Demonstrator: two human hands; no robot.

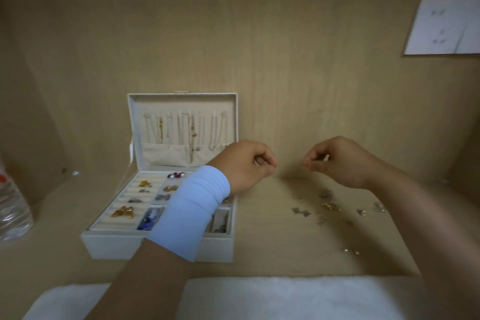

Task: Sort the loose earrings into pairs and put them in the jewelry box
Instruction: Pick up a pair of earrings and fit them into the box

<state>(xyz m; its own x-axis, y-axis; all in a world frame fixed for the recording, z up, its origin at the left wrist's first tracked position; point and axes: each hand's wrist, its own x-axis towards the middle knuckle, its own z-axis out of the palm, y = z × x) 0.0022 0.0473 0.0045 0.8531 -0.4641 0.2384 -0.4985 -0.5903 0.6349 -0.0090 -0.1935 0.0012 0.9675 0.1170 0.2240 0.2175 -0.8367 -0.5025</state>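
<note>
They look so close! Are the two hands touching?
Apart. The head view shows bare wooden back panel between the left hand and the right hand.

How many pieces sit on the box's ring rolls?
4, in a line from back to front: small amber piece, silver piece, second silver piece, large amber piece. The sleeve may hide a corner of the rolls.

A light brown wooden surface (272,236) carries an open cream jewelry box (155,247) on its left part, many small loose earrings (330,205) scattered well apart from it on the right, a clear plastic bottle (11,208) at the far left edge, and a white fluffy cloth (259,296) along the near edge.
</note>
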